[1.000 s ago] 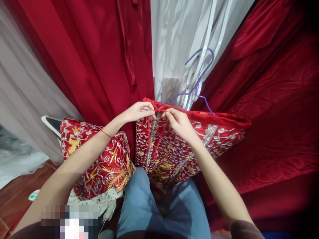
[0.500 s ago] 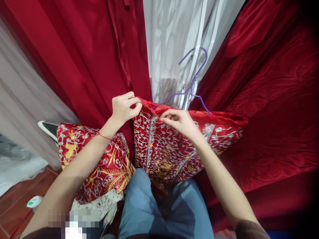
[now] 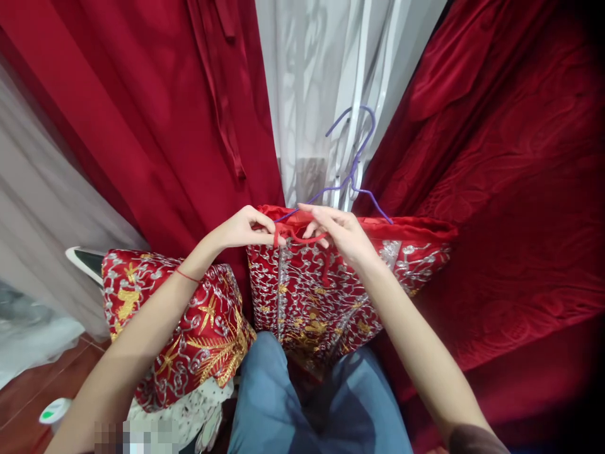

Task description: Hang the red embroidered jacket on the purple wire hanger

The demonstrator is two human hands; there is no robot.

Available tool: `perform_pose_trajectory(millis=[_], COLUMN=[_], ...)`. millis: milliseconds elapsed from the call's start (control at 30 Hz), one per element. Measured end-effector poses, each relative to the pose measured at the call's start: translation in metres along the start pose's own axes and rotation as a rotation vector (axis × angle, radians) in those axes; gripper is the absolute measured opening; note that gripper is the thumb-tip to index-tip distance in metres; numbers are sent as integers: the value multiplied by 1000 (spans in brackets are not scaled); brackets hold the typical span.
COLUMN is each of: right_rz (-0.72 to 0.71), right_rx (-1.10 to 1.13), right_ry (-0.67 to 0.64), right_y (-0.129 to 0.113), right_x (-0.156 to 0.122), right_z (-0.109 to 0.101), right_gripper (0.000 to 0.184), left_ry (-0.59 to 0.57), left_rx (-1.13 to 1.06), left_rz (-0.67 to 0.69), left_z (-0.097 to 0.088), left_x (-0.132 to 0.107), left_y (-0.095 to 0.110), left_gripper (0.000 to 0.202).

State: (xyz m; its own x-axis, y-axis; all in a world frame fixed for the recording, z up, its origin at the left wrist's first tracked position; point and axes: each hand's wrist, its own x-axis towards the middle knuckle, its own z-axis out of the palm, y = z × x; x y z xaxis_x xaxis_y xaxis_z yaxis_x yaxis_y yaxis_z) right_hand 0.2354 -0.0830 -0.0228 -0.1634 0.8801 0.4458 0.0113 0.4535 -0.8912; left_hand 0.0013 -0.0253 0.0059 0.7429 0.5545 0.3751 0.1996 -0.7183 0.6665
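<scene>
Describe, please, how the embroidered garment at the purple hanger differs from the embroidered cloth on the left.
The garment has a purple hanger at its top; the cloth shows none. The garment has a plain red top band; the cloth's embroidery reaches its visible upper edge. The cloth carries a large gold leaf-like motif; the garment's visible gold motifs are smaller. Both are red with silver and gold embroidery.
</scene>
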Motion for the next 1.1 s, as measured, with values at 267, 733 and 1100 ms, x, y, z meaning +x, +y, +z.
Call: perform_pose_trajectory(millis=[267, 733, 1100], right_rz=[-38, -204, -158], right_rx=[-405, -407, -380], right_ry=[-204, -1, -34], right_y=[-9, 12, 13], right_x=[-14, 7, 2], right_z=[-17, -2, 3], right_gripper=[25, 37, 28], left_ry=[-44, 210, -61], left_rx=[60, 195, 17], left_rz=[-57, 138, -32], left_z=[-15, 4, 18], left_x=[-4, 4, 9], left_y=[2, -12, -16], left_gripper=[36, 22, 23])
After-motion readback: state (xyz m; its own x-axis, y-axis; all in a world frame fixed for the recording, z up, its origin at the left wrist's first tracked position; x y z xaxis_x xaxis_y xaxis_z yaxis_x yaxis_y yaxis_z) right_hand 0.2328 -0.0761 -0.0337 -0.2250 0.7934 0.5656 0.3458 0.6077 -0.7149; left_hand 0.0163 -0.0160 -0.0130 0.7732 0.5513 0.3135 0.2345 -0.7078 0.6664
